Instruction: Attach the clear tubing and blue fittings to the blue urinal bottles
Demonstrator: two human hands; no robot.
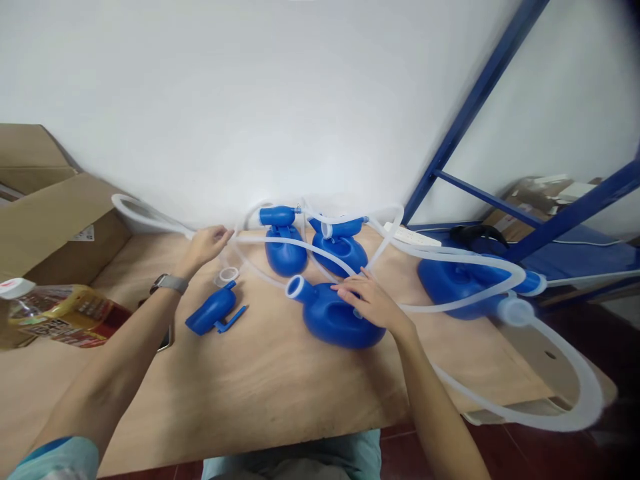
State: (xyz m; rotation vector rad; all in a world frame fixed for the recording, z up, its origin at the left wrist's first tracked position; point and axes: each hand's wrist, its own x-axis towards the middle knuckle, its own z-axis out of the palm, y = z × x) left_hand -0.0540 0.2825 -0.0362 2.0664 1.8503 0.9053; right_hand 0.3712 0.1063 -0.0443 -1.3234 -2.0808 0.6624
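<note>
My right hand (367,299) grips a blue urinal bottle (345,327) by its handle area, fingers over the top. The bottle lies with its open white-rimmed neck (296,288) pointing up and left. Farther left, my left hand (207,245) is closed around a translucent white hose (155,219), partly hidden by the palm. Below that hand lie a whitish ring-shaped cap (229,275) and a loose blue spout piece (213,312) with a thin blue arm (233,320).
Two urinal bottles (286,257) (345,253) with hoses stand by the wall. Another (450,287) lies right, its hose (580,373) looping past the table edge. Left are a cardboard box (65,227), a drink bottle (70,313) and a partly hidden phone (165,339). A blue rack (470,93) rises right.
</note>
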